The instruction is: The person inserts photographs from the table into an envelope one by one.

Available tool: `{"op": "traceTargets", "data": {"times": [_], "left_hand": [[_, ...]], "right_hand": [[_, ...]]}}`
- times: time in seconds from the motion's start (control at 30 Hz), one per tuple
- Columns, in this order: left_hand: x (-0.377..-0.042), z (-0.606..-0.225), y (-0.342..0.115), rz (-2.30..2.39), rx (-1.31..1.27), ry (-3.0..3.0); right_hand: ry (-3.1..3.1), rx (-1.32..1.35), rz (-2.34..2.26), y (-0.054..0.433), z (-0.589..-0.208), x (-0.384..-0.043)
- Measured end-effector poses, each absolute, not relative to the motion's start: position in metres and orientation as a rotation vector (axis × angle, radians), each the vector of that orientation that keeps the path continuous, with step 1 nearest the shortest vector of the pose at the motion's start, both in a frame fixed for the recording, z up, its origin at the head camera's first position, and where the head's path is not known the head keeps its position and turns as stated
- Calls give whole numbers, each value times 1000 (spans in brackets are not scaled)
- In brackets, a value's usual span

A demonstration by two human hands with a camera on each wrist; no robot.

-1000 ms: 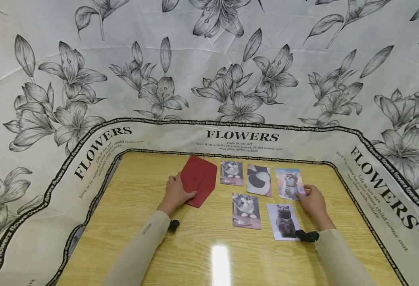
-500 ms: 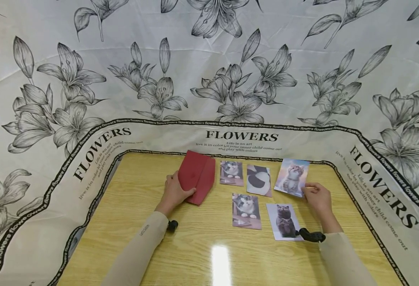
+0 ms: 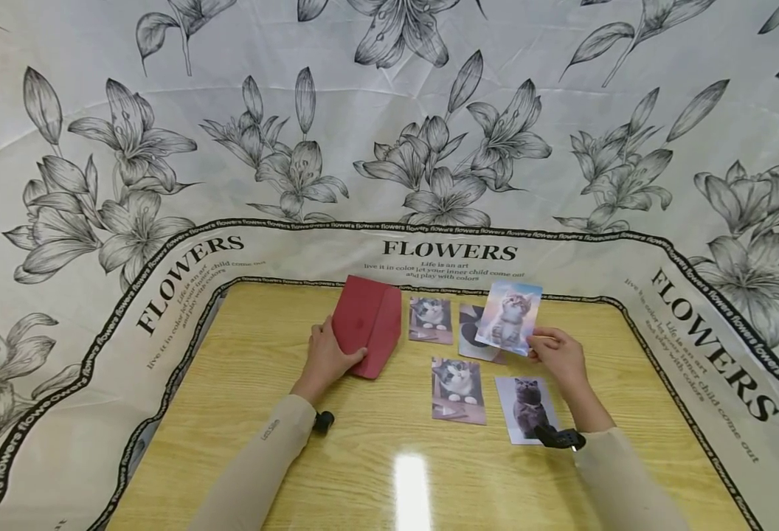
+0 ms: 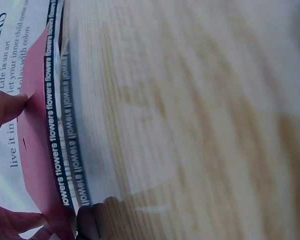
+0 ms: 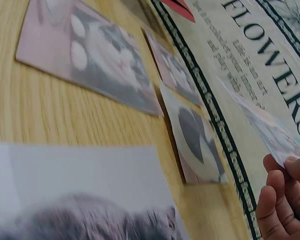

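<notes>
My left hand [image 3: 326, 360] holds a red envelope [image 3: 366, 324] by its near left edge, thumb on top. In the left wrist view the envelope [image 4: 37, 137] is seen nearly edge-on, with fingers at its lower end. My right hand [image 3: 562, 361] pinches a kitten photo card [image 3: 509, 313] by its lower right corner, between thumb and fingers. That card is raised and tilted above the table, as the right wrist view also shows. It overlaps a card with a black-and-white patch [image 3: 471, 328], hiding part of it in the head view.
Two matching cards of a grey-and-white cat [image 3: 431, 321] lie on the wooden table [image 3: 243, 457], one behind the other. A dark grey cat card [image 3: 525, 405] lies under my right wrist strap in the head view. Flower-printed cloth [image 3: 310, 254] borders the table's back and sides.
My right hand has lifted the kitten card off the table and moved it leftward, over the black-and-white patch card. My left hand has raised the red envelope slightly.
</notes>
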State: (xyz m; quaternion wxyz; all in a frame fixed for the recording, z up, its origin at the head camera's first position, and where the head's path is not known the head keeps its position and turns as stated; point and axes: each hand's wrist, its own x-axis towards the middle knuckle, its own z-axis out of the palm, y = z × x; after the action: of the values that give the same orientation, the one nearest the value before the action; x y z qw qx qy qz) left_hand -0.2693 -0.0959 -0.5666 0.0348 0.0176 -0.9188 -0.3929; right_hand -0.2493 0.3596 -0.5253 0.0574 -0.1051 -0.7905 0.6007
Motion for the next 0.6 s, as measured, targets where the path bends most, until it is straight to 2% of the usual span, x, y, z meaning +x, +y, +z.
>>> {"op": "traceTargets", "data": {"times": [0.6], "left_hand": [[-264,-564,-82,-1231,39,-2814]], "right_hand": [[-2410,-150,1950,282,-527,-253]]}}
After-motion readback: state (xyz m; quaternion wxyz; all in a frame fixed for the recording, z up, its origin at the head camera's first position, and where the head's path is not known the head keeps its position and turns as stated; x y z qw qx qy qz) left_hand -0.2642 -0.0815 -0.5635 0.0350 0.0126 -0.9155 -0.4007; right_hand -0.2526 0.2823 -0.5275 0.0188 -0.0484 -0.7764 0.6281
